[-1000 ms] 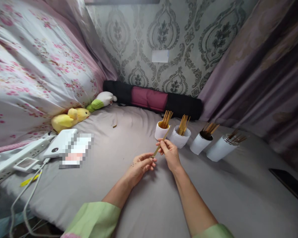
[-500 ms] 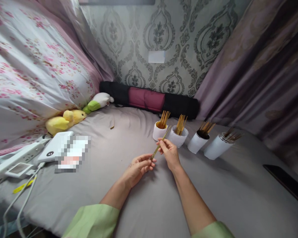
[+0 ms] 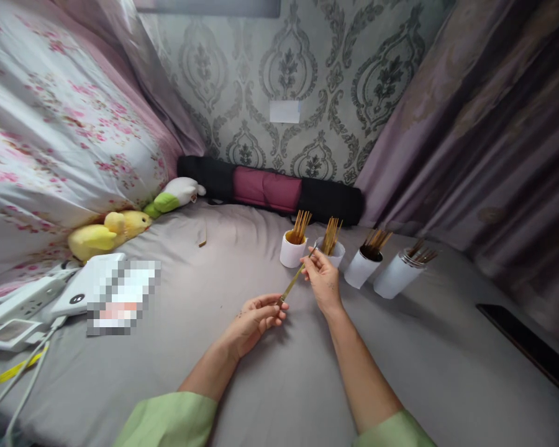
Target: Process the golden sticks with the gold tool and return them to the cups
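A thin yellowish stick, apparently a bamboo skewer, slants up to the right between my two hands. My left hand pinches its lower end between thumb and fingers. Closer to the upper end, the fingers of my right hand are closed on the same skewer. Just beyond my right hand stands a white cup holding several thin sticks. A second, wider white cup with sticks is partly hidden behind that hand. Further right, two taller white-wrapped containers lean and hold darker sticks.
Grey bedding covers the surface. A small loose stick lies at the back left. At left are plush toys, a white power bank, a power strip and cables. A dark phone lies right; a black-and-maroon roll lines the wall.
My right hand has slid up along the skewer, away from my left hand, leaving more of its middle bare. My left hand keeps its pinch. The view has shifted slightly.
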Tool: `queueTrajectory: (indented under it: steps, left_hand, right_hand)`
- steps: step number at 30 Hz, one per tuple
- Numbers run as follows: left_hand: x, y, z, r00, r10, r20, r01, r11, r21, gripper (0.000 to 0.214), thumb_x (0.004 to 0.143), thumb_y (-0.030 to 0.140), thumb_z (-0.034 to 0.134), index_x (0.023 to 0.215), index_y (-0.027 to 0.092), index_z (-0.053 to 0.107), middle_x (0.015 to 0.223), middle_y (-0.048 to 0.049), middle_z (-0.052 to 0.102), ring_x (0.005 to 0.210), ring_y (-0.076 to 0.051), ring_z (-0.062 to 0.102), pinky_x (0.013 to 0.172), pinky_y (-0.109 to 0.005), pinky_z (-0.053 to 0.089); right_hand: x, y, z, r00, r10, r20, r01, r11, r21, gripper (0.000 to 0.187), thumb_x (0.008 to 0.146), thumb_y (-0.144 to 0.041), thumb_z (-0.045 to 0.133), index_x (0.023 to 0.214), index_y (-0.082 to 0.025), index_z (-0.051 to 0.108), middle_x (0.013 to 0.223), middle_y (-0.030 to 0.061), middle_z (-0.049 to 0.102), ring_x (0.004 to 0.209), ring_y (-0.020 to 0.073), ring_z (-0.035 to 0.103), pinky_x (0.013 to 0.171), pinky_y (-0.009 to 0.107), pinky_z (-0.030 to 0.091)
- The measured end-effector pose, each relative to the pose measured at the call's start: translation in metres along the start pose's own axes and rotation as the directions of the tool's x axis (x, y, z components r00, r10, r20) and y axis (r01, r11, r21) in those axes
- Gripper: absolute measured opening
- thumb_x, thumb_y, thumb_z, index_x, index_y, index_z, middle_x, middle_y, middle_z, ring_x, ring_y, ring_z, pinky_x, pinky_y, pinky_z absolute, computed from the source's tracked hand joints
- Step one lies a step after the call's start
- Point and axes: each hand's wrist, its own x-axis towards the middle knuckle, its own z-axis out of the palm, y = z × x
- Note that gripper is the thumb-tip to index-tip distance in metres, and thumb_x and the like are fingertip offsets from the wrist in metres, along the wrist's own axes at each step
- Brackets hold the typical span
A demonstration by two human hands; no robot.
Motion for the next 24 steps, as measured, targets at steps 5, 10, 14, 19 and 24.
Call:
queueTrajectory:
  steps: [5,10,14,19,24]
  left_hand:
    - [0.0,0.001,0.0,1.0,-0.009,0.0,0.009,1.0,-0.003,0.032,0.067,0.007,0.064,0.098,0.008,0.056,0.091,-0.0145,0.064,0.066,-0.01,0.06,0.061,-0.021,0.047]
    - [0.0,0.001,0.0,1.0,-0.01,0.008,0.01,1.0,-0.016,0.031,0.067,0.007,0.065,0.097,0.008,0.057,0.091,-0.014,0.064,0.065,-0.01,0.06,0.061,-0.021,0.047]
    - [0.001,0.0,-0.002,1.0,-0.005,0.02,0.006,1.0,-0.023,0.03,0.067,0.008,0.065,0.096,0.009,0.058,0.091,-0.0137,0.064,0.066,-0.01,0.06,0.061,-0.021,0.047]
    - [0.001,0.0,-0.003,1.0,-0.011,0.02,0.012,1.0,-0.027,0.03,0.067,0.007,0.065,0.095,0.009,0.059,0.091,-0.0138,0.065,0.066,-0.01,0.06,0.061,-0.021,0.048]
    - [0.001,0.001,-0.003,1.0,-0.012,0.021,0.013,1.0,-0.022,0.03,0.066,0.007,0.065,0.095,0.008,0.059,0.091,-0.0141,0.064,0.066,-0.01,0.06,0.061,-0.02,0.048]
  right_hand:
    - [0.006,-0.005,-0.001,0.997,-0.065,-0.03,0.063,0.997,-0.049,0.06,0.07,-0.038,0.059,0.123,-0.018,0.042,0.079,0.0016,0.062,0.054,0.0097,0.054,0.044,0.021,0.04]
    - [0.009,-0.006,-0.002,0.986,-0.158,-0.052,0.148,0.977,-0.154,0.057,0.071,-0.036,0.058,0.123,-0.02,0.042,0.077,0.0007,0.063,0.058,0.0105,0.055,0.058,0.026,0.046]
    - [0.01,-0.01,-0.003,0.975,-0.212,-0.062,0.193,0.954,-0.231,0.052,0.072,-0.033,0.057,0.121,-0.02,0.045,0.078,0.0011,0.064,0.062,0.0112,0.055,0.064,0.027,0.046]
    - [0.012,-0.011,-0.005,0.98,-0.198,-0.037,0.184,0.955,-0.233,0.05,0.072,-0.036,0.057,0.119,-0.021,0.047,0.08,0.0022,0.063,0.063,0.0119,0.056,0.061,0.027,0.047]
    - [0.016,-0.017,-0.007,0.99,-0.136,-0.043,0.126,0.976,-0.179,0.045,0.07,-0.039,0.057,0.111,-0.02,0.054,0.082,0.0036,0.061,0.061,0.0128,0.059,0.049,0.024,0.047]
